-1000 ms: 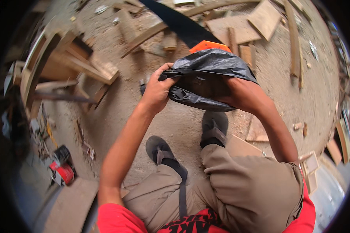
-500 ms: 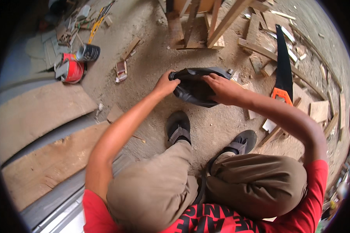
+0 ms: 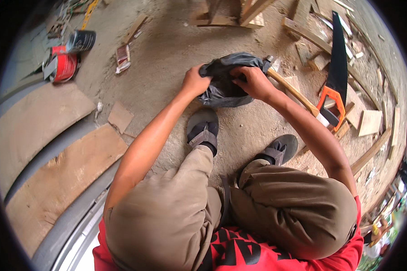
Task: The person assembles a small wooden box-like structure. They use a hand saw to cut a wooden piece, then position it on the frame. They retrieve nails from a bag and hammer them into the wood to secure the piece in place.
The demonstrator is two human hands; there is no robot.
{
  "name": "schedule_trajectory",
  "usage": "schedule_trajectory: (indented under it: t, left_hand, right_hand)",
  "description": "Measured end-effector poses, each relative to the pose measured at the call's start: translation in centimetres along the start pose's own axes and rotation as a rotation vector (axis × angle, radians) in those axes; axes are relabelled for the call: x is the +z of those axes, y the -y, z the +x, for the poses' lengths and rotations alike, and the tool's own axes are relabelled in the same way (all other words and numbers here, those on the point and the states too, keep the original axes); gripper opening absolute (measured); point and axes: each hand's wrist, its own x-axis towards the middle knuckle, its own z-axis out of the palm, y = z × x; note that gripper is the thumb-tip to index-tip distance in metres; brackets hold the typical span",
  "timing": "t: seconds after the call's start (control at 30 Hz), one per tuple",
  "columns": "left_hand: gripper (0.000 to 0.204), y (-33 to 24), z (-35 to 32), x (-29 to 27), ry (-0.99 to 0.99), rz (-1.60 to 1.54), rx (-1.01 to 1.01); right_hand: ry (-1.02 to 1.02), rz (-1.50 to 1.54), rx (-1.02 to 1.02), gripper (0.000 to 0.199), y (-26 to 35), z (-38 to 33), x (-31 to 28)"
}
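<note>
A black plastic bag point(image 3: 226, 94), its mouth spread wide toward me, is held above the ground beyond my feet. My left hand point(image 3: 197, 82) grips the left side of its rim, thumb on the inner side. At the right side, my right hand point(image 3: 255, 83) is closed on the rim, with fingers and thumb bent into the mouth. The bag's inside is dark, and I cannot make out any contents. A hammer point(image 3: 296, 91) with a wooden handle lies just right of the bag, partly behind my right forearm.
A handsaw point(image 3: 337, 67) with an orange handle rests among wood offcuts at the right. Red paint cans point(image 3: 64, 67) and a dark can point(image 3: 81, 41) stand at far left, near wide boards point(image 3: 68, 174). A wooden frame point(image 3: 230, 20) stands ahead; a small packet point(image 3: 122, 58) lies left of it.
The view has shifted, showing more of the hammer. The bag's mouth is now rounder and tilted more toward me, and my right hand has turned, its fingers curling over the rim.
</note>
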Motion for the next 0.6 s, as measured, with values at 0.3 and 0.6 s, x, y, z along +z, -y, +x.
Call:
schedule_trajectory:
  t: [0.3, 0.6]
  left_hand:
    - [0.035, -1.9, -1.0, 0.2, 0.405, -0.821, -0.479]
    - [0.034, 0.4, -1.0, 0.0, 0.500, -1.032, -0.540]
  right_hand:
    - [-0.003, 0.231, 0.176, 0.028, 0.6, -2.7, -1.9]
    - [-0.058, 0.239, 0.079, 0.022, 1.2, -3.6, -0.9]
